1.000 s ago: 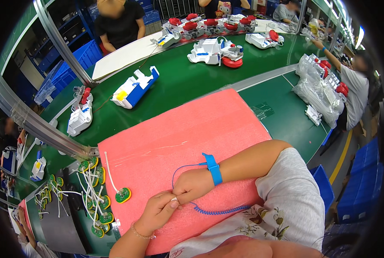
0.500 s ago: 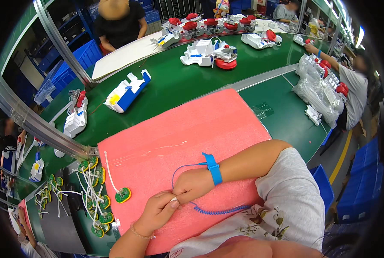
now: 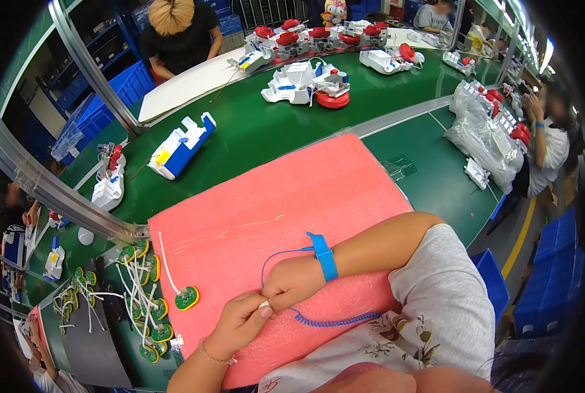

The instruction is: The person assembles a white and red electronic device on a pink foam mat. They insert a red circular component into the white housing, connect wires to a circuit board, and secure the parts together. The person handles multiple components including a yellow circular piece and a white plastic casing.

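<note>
My left hand (image 3: 241, 321) and my right hand (image 3: 295, 283) meet over a pink foam mat (image 3: 286, 190). Both are closed, the fingertips pressed together. A small white bit (image 3: 264, 304) shows between them, too small to name. Around my right wrist sits a blue wrist strap (image 3: 325, 257), from which a thin blue cord runs to a coiled part (image 3: 335, 321) on the mat. To the left of my hands lies a round green circuit board (image 3: 187, 298) with a yellow rim and a white cable stretching away from me.
More round boards (image 3: 151, 308) with white cables are heaped left of the mat, beside a black sheet (image 3: 92, 350). Beyond the mat, a green conveyor belt (image 3: 240, 147) carries white housings (image 3: 292, 84) with red parts and a blue-and-white housing (image 3: 182, 147). Plastic-wrapped parts (image 3: 479, 124) lie at right.
The housings on the belt have shifted to the left. At far right, a co-worker's arm has drawn back from the belt and is now raised. My hands stay as they were.
</note>
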A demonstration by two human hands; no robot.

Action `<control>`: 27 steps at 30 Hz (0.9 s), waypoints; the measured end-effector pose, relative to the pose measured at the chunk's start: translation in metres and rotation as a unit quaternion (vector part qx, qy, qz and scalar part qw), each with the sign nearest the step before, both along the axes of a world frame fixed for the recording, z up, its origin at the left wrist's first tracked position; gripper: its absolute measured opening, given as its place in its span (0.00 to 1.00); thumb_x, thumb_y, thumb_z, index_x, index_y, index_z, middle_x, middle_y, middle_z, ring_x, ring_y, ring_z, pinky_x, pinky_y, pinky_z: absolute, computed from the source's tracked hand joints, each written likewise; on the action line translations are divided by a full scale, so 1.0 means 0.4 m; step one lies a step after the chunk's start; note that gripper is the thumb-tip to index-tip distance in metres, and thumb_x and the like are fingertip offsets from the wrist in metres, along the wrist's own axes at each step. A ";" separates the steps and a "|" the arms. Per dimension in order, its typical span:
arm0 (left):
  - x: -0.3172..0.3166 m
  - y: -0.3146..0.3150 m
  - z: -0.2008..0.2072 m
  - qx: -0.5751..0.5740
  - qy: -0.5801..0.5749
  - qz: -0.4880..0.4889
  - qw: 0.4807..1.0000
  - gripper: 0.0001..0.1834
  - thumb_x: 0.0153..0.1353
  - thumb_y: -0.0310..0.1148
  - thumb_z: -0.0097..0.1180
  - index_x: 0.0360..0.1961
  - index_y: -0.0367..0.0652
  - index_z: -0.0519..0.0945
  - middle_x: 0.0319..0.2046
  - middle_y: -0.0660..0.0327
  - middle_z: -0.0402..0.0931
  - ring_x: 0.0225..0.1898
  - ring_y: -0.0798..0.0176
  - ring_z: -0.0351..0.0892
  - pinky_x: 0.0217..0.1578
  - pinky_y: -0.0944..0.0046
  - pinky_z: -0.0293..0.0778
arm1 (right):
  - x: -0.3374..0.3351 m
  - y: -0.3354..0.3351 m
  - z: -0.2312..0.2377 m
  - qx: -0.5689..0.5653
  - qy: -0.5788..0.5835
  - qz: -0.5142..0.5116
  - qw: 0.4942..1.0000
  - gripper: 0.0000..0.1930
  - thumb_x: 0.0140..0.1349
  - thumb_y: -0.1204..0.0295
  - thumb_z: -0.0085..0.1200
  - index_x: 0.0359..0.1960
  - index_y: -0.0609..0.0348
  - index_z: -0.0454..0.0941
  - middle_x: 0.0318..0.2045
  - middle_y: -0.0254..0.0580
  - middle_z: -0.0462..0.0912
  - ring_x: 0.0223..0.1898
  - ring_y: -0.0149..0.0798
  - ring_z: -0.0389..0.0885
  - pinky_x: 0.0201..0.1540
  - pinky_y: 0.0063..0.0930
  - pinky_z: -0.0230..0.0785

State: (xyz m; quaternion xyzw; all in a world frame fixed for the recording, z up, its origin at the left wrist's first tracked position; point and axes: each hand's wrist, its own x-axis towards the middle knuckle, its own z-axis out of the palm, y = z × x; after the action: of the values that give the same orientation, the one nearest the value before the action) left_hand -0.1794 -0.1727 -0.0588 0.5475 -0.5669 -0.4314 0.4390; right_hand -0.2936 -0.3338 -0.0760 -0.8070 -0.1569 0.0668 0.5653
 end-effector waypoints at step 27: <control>-0.007 -0.004 0.005 0.011 -0.028 -0.016 0.999 0.09 0.58 0.32 0.49 0.31 0.36 0.75 0.26 0.56 0.72 0.30 0.61 0.72 0.32 0.66 0.68 | -0.011 -0.018 0.043 -0.073 0.044 0.032 0.996 0.20 0.62 0.56 0.40 0.26 0.58 0.78 0.20 0.39 0.79 0.24 0.35 0.76 0.29 0.30 0.66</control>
State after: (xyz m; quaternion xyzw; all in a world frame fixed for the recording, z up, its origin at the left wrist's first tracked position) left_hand -0.1822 -0.1744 -0.0570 0.5550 -0.5827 -0.4288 0.4106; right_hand -0.2980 -0.3409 -0.0589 -0.8371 -0.1527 0.1315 0.5086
